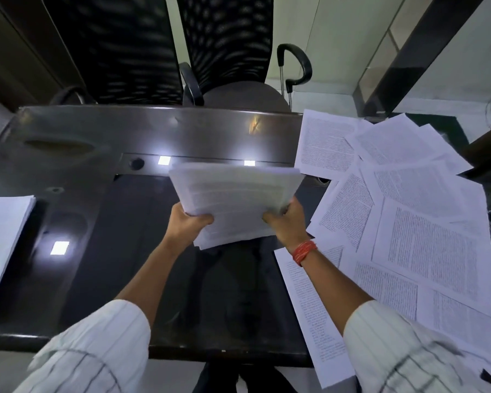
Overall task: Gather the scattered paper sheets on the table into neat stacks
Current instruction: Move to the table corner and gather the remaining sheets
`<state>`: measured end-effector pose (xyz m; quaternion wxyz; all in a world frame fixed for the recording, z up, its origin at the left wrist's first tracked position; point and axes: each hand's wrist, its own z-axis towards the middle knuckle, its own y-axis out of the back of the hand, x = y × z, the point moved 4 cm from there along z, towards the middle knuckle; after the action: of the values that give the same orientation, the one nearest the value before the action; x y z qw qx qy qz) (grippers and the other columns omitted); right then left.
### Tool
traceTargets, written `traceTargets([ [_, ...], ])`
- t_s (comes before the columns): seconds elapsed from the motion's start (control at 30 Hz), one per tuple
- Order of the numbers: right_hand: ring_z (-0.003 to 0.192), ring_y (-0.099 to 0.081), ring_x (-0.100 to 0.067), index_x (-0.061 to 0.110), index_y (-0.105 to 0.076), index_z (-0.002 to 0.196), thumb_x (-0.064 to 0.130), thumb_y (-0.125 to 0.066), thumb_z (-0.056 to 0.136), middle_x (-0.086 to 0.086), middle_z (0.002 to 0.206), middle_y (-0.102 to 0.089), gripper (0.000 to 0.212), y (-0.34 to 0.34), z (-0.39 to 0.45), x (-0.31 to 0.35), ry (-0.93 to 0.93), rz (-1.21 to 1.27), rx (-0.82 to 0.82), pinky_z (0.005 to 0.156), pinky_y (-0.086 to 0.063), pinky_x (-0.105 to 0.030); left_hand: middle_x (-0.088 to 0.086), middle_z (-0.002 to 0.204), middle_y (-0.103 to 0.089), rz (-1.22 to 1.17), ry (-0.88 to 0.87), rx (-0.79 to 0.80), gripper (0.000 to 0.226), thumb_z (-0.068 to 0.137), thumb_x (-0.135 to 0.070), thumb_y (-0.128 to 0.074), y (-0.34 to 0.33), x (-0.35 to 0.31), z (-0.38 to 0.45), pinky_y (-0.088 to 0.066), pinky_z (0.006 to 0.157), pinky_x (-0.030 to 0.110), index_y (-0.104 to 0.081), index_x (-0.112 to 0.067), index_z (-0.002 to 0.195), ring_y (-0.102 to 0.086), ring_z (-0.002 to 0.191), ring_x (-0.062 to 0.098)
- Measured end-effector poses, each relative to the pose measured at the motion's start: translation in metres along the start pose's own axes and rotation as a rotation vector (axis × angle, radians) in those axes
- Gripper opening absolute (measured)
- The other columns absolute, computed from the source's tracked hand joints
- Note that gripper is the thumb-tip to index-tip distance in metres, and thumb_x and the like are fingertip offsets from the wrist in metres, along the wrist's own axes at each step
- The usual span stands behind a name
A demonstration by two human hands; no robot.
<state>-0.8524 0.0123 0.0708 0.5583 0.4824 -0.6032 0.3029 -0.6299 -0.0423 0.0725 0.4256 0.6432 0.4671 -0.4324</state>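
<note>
While both arms reach forward over the dark table [102,251], we see a thick bundle of paper sheets [236,194] held up above the tabletop, blurred and tilted so that its far edge rises toward the chairs. The left hand [189,222] grips the bundle's near left corner, thumb curled over the top sheet and fingers hidden beneath. The right hand [287,221] grips the near right corner in the same way — thumb on top, fingers wrapped under the edge. A red-orange thread band [304,252] circles the right wrist, and both forearms emerge from white striped sleeves [97,344].

To the right, we find the scattered sheets [403,222] — printed pages lying flat and overlapping at many angles, spread from the far right corner of the table down to the near edge, some hanging past it. At the far left edge sits a neat stack [3,239] of white pages, squared and lying flat, well apart from the bundle in the hands.

Across the table stand two black mesh-backed office chairs [224,38], side by side, pushed close to the far edge. Bright square reflections of ceiling lights [59,247] glint on the glossy tabletop.
</note>
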Motion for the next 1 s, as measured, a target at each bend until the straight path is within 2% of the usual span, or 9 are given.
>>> traceTargets([
  [0.1, 0.076, -0.059, -0.005, 0.004, -0.060, 0.101, -0.014, -0.071, 0.071, 0.002, 0.083, -0.060, 0.037, -0.003, -0.001, 0.010, 0.029, 0.020, -0.038, 0.054, -0.047, -0.008, 0.017, 0.095, -0.072, -0.017, -0.057, -0.022, 0.033, 0.062, -0.005, -0.068, -0.004, -0.007, 0.002, -0.062, 0.074, 0.042, -0.068, 0.000, 0.095, -0.071, 0.092, 0.030],
  [0.17, 0.072, -0.061, -0.006, 0.001, -0.062, 0.102, -0.007, -0.074, 0.067, 0.000, 0.080, -0.060, 0.038, -0.007, -0.005, 0.018, 0.068, 0.049, -0.081, 0.054, -0.047, -0.009, 0.029, 0.095, -0.065, -0.030, -0.115, -0.057, 0.033, 0.062, -0.005, -0.069, -0.004, -0.012, -0.001, -0.059, 0.071, 0.045, -0.065, 0.005, 0.094, -0.067, 0.088, 0.034],
  [0.27, 0.082, -0.063, 0.007, 0.013, -0.062, 0.107, -0.001, -0.070, 0.065, 0.004, 0.090, -0.062, 0.045, -0.012, -0.012, 0.027, 0.209, 0.034, -0.119, 0.065, -0.052, -0.013, 0.016, 0.071, -0.054, -0.093, -0.172, -0.115, 0.021, 0.060, -0.003, -0.066, 0.008, -0.015, -0.009, -0.045, 0.054, 0.034, -0.058, 0.008, 0.076, -0.052, 0.066, 0.025],
  [0.33, 0.081, -0.061, 0.013, 0.032, -0.062, 0.096, -0.006, -0.065, 0.063, 0.010, 0.089, -0.063, 0.050, -0.021, -0.014, 0.024, 0.313, -0.076, -0.132, 0.069, -0.051, -0.016, 0.008, 0.062, -0.048, -0.083, -0.126, -0.152, 0.015, 0.059, -0.002, -0.062, 0.021, -0.004, -0.010, -0.038, 0.049, 0.029, -0.051, 0.008, 0.063, -0.047, 0.058, 0.019],
  [0.47, 0.069, -0.057, 0.000, 0.024, -0.066, 0.080, -0.012, -0.066, 0.070, -0.002, 0.079, -0.065, 0.038, -0.058, -0.024, -0.009, 0.052, -0.146, -0.058, 0.062, -0.049, -0.027, 0.000, 0.065, -0.060, 0.050, 0.164, -0.102, 0.015, 0.069, 0.001, -0.068, 0.043, 0.039, -0.004, -0.048, 0.059, 0.032, -0.061, -0.012, 0.065, -0.060, 0.069, 0.019],
  [0.57, 0.063, -0.058, 0.006, 0.008, -0.067, 0.085, -0.003, -0.068, 0.077, 0.000, 0.076, -0.066, 0.013, -0.098, -0.032, -0.011, -0.032, -0.145, -0.090, 0.060, -0.047, -0.022, 0.006, 0.071, -0.065, -0.003, 0.201, -0.137, 0.002, 0.076, 0.000, -0.064, 0.086, 0.052, -0.002, -0.052, 0.062, 0.037, -0.066, 0.001, 0.076, -0.062, 0.068, 0.020],
  [0.73, 0.079, -0.064, -0.016, 0.012, -0.063, 0.092, -0.002, -0.066, 0.082, 0.004, 0.084, -0.066, 0.018, -0.217, -0.065, -0.008, -0.150, -0.128, -0.082, 0.065, -0.049, -0.020, 0.002, 0.097, -0.075, 0.082, 0.265, -0.085, 0.027, 0.078, -0.009, -0.064, 0.214, 0.070, -0.026, -0.062, 0.072, 0.038, -0.069, -0.013, 0.104, -0.072, 0.082, 0.017],
  [0.87, 0.080, -0.065, -0.019, 0.004, -0.063, 0.100, 0.002, -0.063, 0.081, -0.006, 0.092, -0.069, 0.019, -0.346, -0.093, -0.014, -0.273, -0.118, 0.039, 0.061, -0.049, -0.026, 0.004, 0.109, -0.067, 0.202, 0.251, -0.211, 0.035, 0.084, -0.012, -0.065, 0.349, 0.092, -0.038, -0.058, 0.079, 0.037, -0.059, -0.012, 0.119, -0.066, 0.094, 0.022],
  [1.0, 0.086, -0.066, -0.022, 0.005, -0.059, 0.103, 0.002, -0.065, 0.079, -0.009, 0.099, -0.068, 0.024, -0.462, -0.104, -0.008, -0.324, -0.102, 0.165, 0.072, -0.055, -0.033, 0.007, 0.128, -0.060, 0.311, 0.332, -0.309, 0.051, 0.088, -0.010, -0.065, 0.457, 0.110, -0.036, -0.053, 0.094, 0.042, -0.050, -0.013, 0.136, -0.061, 0.113, 0.031],
])
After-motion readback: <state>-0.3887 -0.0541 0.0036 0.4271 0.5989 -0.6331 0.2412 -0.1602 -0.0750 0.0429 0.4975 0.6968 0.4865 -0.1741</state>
